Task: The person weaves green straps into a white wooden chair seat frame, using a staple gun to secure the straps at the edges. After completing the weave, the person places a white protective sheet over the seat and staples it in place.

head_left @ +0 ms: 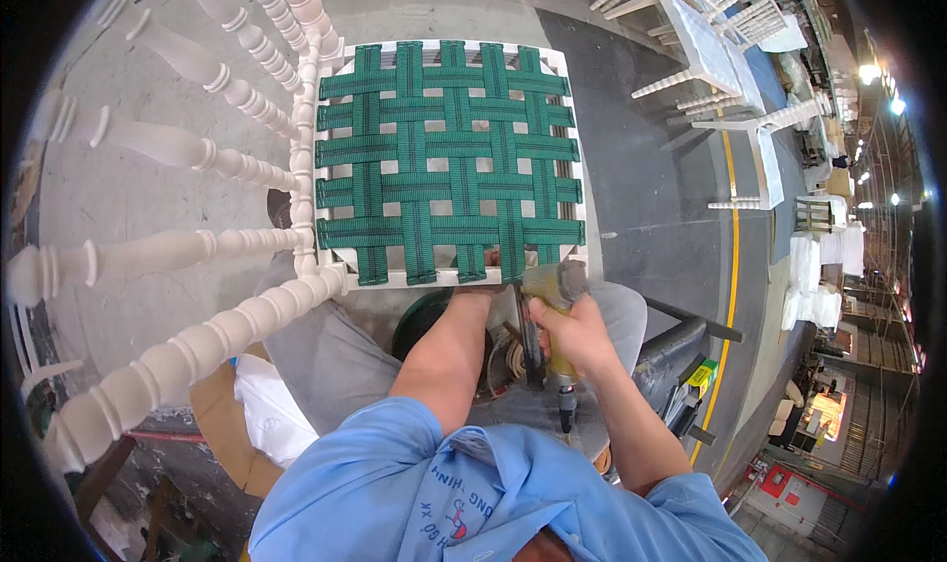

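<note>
A white chair frame [306,157] lies tipped in front of me, its turned spindles fanning out to the left. Green webbing straps [449,157] are woven across its square seat opening. My right hand [572,330] grips a yellow-green pneumatic staple gun [552,310], its head pressed at the seat's near edge. My left hand [483,284] reaches to that same edge beside the gun and is mostly hidden behind the frame and tool; it seems to press on a strap end.
A dark roll of webbing [424,315] sits between my knees. White cloth [266,409] and cardboard lie at lower left. More white chair frames [720,39] stand at upper right beside a yellow floor line [732,266].
</note>
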Demonstrator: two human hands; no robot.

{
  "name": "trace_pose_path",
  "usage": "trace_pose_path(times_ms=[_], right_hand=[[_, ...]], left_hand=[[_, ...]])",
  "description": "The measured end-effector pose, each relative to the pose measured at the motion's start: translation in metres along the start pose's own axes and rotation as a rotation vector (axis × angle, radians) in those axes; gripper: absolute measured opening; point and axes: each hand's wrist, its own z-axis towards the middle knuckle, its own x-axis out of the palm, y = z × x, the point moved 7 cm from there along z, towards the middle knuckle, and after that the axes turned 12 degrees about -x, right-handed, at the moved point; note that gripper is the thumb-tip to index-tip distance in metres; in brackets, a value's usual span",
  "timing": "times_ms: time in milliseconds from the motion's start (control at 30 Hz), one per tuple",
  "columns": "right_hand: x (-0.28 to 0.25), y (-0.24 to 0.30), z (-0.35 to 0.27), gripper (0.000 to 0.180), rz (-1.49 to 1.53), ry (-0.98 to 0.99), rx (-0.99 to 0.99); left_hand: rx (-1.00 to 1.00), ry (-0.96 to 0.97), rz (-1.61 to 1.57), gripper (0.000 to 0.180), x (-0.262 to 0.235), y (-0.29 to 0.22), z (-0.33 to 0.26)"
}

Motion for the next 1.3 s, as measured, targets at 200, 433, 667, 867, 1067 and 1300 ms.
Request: trace_pose_path(times_ms=[200, 433, 667, 867, 1067, 1300], right_hand=[[-0.047, 0.017, -0.036, 0.021, 0.127, -0.113, -0.125], [-0.073, 0.006, -0.062, 0.024, 0.234, -0.17, -0.194], [-0.076, -0.003, -0.065, 0.026, 0.25, -0.158, -0.18], [-0.056, 0.004, -0.05, 0.029, 0.176, -0.08, -0.115], [-0.034, 0.013, -0.015, 0.032, 0.035, -0.015, -0.059], [-0.023, 0.002, 0.009, 0.032, -0.034, 0.027, 0.015]], left_hand=[[-0.466, 0.491, -0.673, 0.036, 0.023, 0.02, -0.032], [-0.515, 0.142, 0.323, 0.045, -0.015, 0.012, -0.091], [0.006, 0.272, 0.107, 0.02, -0.046, -0.075, -0.176], [-0.019, 0.402, -0.481, 0.017, -0.099, -0.11, -0.158], [-0.083, 0.352, -0.6, 0.018, -0.122, -0.123, -0.116], [-0.159, 0.355, -0.549, 0.018, -0.117, -0.122, -0.103]])
